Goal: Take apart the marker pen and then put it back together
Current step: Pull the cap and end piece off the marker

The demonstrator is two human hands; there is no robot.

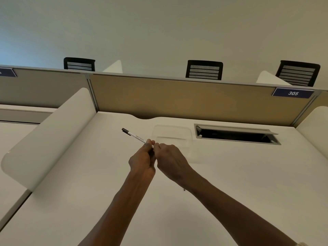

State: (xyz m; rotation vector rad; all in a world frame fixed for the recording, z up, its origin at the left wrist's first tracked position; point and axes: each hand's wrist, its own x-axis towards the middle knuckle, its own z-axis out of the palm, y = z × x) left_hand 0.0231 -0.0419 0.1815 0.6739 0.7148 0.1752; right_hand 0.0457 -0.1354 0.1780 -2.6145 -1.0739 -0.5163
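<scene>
A thin white marker pen [135, 136] with a dark end cap points up and to the left above the white desk [88, 183]. My left hand [142, 161] grips the pen's near part with curled fingers. My right hand [171, 162] meets it from the right and pinches the pen's near end, which is hidden between the two hands. A small dark piece [184, 189] shows on the desk just under my right wrist; I cannot tell what it is.
A clear plastic box [172, 137] stands on the desk just beyond my hands. To the right lies an open cable tray [236, 134]. White side dividers [48, 137] flank the desk, a tan partition [177, 98] closes the back, and chairs stand beyond.
</scene>
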